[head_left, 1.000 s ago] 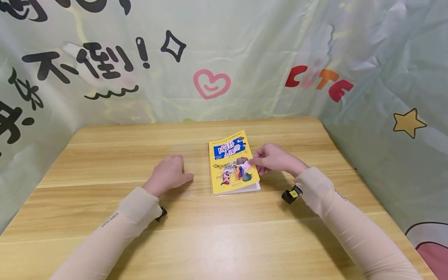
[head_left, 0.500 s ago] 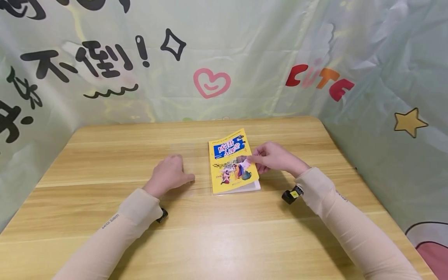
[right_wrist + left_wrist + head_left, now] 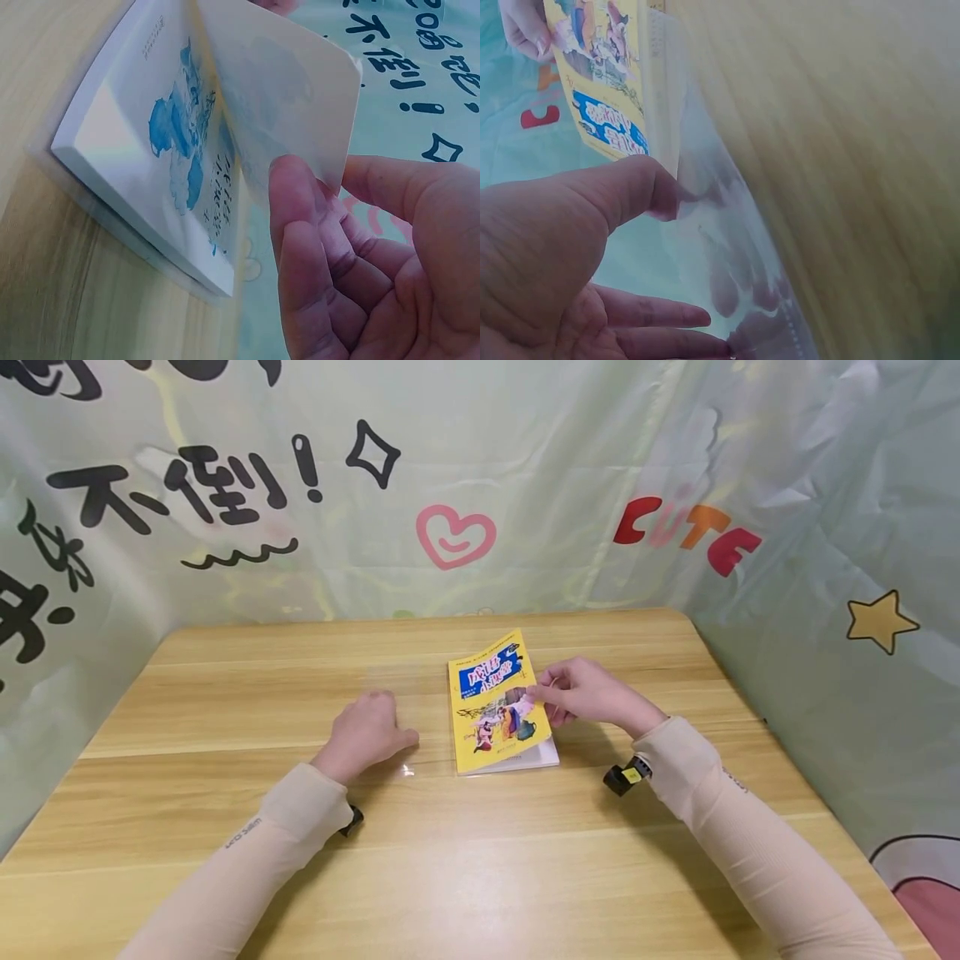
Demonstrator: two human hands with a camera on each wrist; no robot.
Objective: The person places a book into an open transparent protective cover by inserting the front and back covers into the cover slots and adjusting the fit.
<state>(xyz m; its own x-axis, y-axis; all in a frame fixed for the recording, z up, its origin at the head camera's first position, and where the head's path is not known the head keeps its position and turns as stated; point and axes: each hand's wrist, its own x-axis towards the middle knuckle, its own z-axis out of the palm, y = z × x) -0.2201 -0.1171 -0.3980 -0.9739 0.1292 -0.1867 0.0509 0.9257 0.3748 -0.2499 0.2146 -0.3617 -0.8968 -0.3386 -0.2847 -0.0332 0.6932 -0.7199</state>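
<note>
A yellow book (image 3: 495, 718) lies on the table, its front cover partly lifted at the right side. My right hand (image 3: 592, 696) pinches that cover's free edge between thumb and fingers; in the right wrist view, a white first page (image 3: 135, 97) with blue artwork shows under the raised cover (image 3: 292, 82). Left of the book, my left hand (image 3: 365, 735) rests with its thumb stretched toward the book. The left wrist view has a clear plastic sheet (image 3: 735, 217) extending from the book's spine side, and the left hand (image 3: 592, 255) touches it, thumb and fingers apart.
The wooden table (image 3: 465, 860) reaches back to a pale green printed cloth (image 3: 540, 460), which hangs behind it and along both sides. A black wrist device (image 3: 627, 776) sits at the right cuff, another (image 3: 352, 821) at the left.
The right hand has moved slightly up and left, raising the front cover further and exposing more of the white page. The left hand has barely moved.
</note>
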